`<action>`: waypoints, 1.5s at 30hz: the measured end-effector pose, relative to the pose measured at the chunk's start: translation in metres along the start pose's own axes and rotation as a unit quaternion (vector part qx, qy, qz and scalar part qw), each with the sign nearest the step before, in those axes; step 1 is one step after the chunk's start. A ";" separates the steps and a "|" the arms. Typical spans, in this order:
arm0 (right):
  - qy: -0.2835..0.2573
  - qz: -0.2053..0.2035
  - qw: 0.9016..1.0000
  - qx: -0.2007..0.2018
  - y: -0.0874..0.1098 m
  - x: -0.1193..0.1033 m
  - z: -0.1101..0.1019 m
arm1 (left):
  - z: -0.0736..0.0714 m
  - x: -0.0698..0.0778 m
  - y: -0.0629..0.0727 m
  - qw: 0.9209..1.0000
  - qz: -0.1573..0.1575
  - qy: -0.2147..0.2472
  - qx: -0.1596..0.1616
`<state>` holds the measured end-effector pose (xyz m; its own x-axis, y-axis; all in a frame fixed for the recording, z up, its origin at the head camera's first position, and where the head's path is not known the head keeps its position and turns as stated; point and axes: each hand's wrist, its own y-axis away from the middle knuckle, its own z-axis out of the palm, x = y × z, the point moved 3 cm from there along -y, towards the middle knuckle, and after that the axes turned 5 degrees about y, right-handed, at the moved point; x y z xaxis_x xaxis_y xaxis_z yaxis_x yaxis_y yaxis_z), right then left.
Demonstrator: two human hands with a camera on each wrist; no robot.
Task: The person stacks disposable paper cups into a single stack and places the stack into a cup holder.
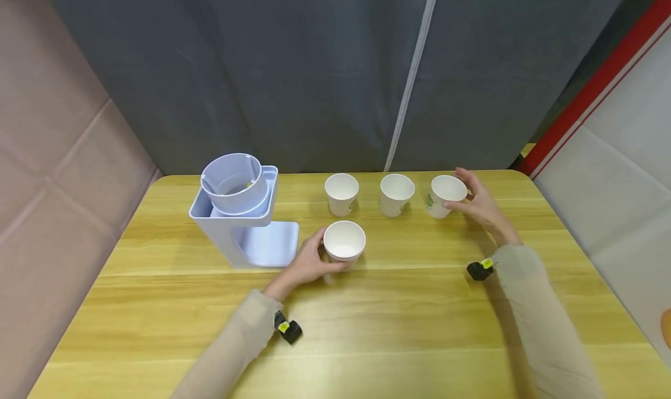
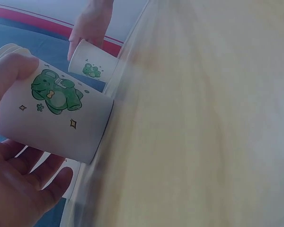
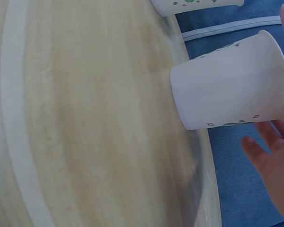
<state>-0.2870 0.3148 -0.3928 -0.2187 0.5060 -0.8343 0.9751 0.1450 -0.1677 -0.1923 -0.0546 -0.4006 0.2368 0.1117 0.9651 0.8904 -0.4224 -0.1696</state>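
My left hand (image 1: pixel 309 260) grips a small stack of nested white paper cups (image 1: pixel 344 240), close over the table in front of the row. A green bear print and layered rims show on the stack (image 2: pixel 54 106) in the left wrist view. At the right end of the row, my right hand (image 1: pixel 479 204) has its thumb and fingers around a single paper cup (image 1: pixel 445 190), upright at the table's back part. Some right fingertips (image 3: pixel 253 149) lie below that cup (image 3: pixel 229 82) in the right wrist view. Two more cups stand to its left, a middle one (image 1: pixel 396 194) and a left one (image 1: pixel 341 193).
A pale blue stand (image 1: pixel 230 236) with a round funnel-like cylinder (image 1: pixel 233 183) on top and a flat base (image 1: pixel 275 242) is on the left. A grey curtain (image 1: pixel 262 78) hangs behind the wooden table (image 1: pixel 393 329). Light panels flank both sides.
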 end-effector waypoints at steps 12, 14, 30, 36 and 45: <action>0.024 0.024 0.999 0.007 -0.001 0.006 0.006 | 0.000 0.000 0.000 1.000 0.001 0.003 -0.001; 0.023 0.030 0.999 0.006 -0.002 0.008 0.007 | 0.000 -0.001 -0.001 1.000 0.001 0.003 0.000; 0.043 0.037 0.998 0.015 -0.006 0.015 0.010 | 0.000 -0.002 0.000 1.000 0.000 0.007 -0.001; 0.019 0.041 0.999 0.010 -0.003 0.003 0.011 | 0.000 -0.003 -0.001 1.000 0.004 0.010 0.000; 0.019 0.040 0.999 0.016 -0.004 -0.001 0.013 | -0.001 -0.003 -0.001 1.000 0.001 0.002 0.000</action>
<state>-0.2899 0.3031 -0.3980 -0.1411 0.5463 -0.8256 0.9900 0.0760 -0.1190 -0.1942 -0.0551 -0.4029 0.2360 0.1071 0.9658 0.8901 -0.4227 -0.1706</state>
